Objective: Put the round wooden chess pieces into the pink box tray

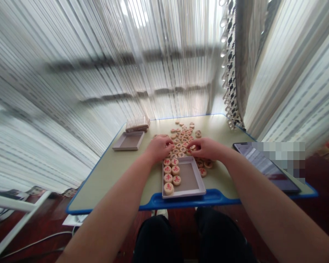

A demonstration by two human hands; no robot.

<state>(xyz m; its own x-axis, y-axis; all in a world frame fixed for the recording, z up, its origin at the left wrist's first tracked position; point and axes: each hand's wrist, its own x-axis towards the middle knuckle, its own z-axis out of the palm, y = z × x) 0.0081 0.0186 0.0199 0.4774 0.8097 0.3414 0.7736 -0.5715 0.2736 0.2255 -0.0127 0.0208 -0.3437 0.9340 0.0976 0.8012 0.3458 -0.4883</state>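
Note:
A heap of round wooden Chinese chess pieces [185, 136] lies across the middle of the table, marked in red or dark characters. At the heap's left side is my left hand [160, 147], fingers bent, with a piece partly hidden between thumb and fingertips. My right hand [207, 148] pinches at a red-marked piece [189, 152] on the right side. Nearer to me, a shallow open box [199, 179] holds several red-marked pieces in two columns along its left side. Some loose pieces [203, 172] lie just right of the box, partly beneath my right wrist.
A second shallow box part [127, 141] sits at the table's left, in front of a plastic-wrapped packet [137, 124]. On the right lies a large phone or tablet [265, 168]. The table [109, 171] has a raised blue edge; striped curtains [153, 73] hang behind it.

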